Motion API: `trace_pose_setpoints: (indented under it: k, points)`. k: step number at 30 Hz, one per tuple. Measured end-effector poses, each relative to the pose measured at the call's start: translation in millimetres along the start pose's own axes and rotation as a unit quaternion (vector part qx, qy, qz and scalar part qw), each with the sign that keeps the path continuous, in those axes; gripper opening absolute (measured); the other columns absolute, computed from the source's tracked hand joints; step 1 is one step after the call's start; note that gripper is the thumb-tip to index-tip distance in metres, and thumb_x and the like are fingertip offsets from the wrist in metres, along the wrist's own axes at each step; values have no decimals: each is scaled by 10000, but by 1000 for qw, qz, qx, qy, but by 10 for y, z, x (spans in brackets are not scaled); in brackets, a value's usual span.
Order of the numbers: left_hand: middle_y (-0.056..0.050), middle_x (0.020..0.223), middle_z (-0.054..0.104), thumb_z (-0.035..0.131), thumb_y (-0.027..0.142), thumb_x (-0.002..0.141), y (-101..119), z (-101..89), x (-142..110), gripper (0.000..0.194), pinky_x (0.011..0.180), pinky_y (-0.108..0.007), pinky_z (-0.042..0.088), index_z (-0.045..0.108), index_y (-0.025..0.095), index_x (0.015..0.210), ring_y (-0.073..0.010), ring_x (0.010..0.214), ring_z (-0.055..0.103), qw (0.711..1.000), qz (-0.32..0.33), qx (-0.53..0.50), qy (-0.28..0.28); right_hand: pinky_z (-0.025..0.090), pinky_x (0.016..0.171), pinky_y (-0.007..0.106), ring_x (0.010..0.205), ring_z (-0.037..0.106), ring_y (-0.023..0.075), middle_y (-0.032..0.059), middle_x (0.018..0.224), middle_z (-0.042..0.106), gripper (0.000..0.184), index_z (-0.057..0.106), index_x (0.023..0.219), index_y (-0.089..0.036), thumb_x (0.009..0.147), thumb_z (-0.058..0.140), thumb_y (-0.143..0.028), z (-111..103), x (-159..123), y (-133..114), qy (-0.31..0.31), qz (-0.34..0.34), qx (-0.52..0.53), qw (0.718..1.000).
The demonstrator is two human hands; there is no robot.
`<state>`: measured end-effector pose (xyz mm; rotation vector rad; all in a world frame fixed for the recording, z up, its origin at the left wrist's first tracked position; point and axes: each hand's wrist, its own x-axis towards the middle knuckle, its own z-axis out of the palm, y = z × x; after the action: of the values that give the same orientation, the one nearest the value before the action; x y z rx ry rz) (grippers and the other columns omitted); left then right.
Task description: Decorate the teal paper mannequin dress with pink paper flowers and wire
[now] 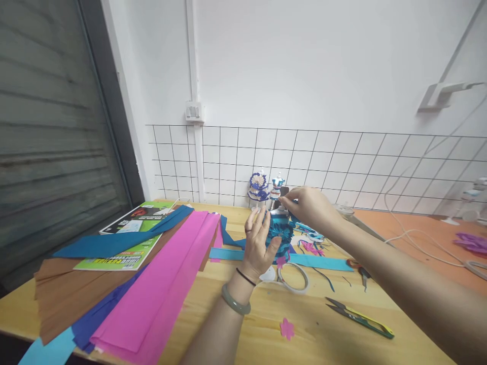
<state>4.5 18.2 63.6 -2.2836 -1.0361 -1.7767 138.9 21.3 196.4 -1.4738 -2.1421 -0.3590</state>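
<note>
My left hand (257,244) is wrapped round the side of a blue paper-dress figure (280,234) that stands on the wooden table (236,314). At the figure's top, my right hand (309,207) pinches with thumb and fingers pressed together. Two small paper-dress dolls (266,188) stand just behind, against the grid wall. A tape ring (292,278) lies in front of the figure, beside my left wrist.
Pink crepe paper (167,284), blue and brown sheets and a green booklet (129,238) cover the table's left. Thread snips (359,317) and a pink paper flower (287,328) lie at the front right; small scissors (359,269), blue strips and white cables sit further right.
</note>
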Motion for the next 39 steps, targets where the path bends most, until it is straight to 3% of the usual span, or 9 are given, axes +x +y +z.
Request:
trace_pose_setpoints:
  k: [7, 12, 19, 30, 35, 39]
  points:
    - [-70, 1442, 223, 245, 490, 867, -17, 3, -13, 560, 1068, -447, 176, 314, 202, 1343, -242, 1330, 138, 996, -52, -68, -15, 317, 542, 260, 683, 555, 190, 71, 736, 642, 352, 630, 737, -179, 818, 406, -437, -7, -81, -64, -10, -37, -40, 998]
    - [-51, 1452, 196, 224, 479, 874, -10, -22, -9, 540, 1080, -437, 151, 328, 220, 1336, -232, 1335, 119, 990, -78, -116, -24, 343, 611, 292, 818, 534, 241, 111, 887, 619, 333, 575, 898, -159, 772, 469, -449, 79, -163, -126, 21, -44, -97, 994]
    - [-50, 1444, 219, 248, 519, 853, 8, -20, -3, 561, 1083, -436, 141, 365, 227, 1318, -241, 1331, 138, 984, -91, -155, -15, 345, 681, 347, 887, 511, 278, 128, 936, 599, 374, 541, 990, -151, 776, 460, -447, 235, -191, -114, 57, -31, -125, 990]
    - [-66, 1413, 295, 242, 526, 851, 29, -35, 15, 576, 1083, -439, 149, 396, 201, 1301, -236, 1320, 162, 984, -76, -159, -3, 332, 690, 349, 875, 507, 279, 129, 943, 598, 362, 535, 969, -146, 760, 456, -431, 310, -207, -122, 86, -19, -124, 988]
    - [-48, 1364, 384, 208, 476, 879, 25, -88, 47, 520, 1087, -410, 161, 485, 215, 1234, -213, 1302, 226, 968, -113, -225, 1, 327, 671, 342, 864, 508, 275, 123, 911, 598, 360, 529, 974, -144, 765, 443, -426, 315, -221, -137, 88, -16, -128, 988]
    - [-37, 1319, 444, 151, 452, 891, 5, -95, 81, 537, 1076, -395, 203, 548, 221, 1169, -200, 1268, 307, 933, -176, -314, 17, 326, 673, 340, 862, 508, 271, 120, 907, 598, 344, 528, 964, -146, 761, 445, -412, 321, -225, -147, 93, -23, -128, 987]
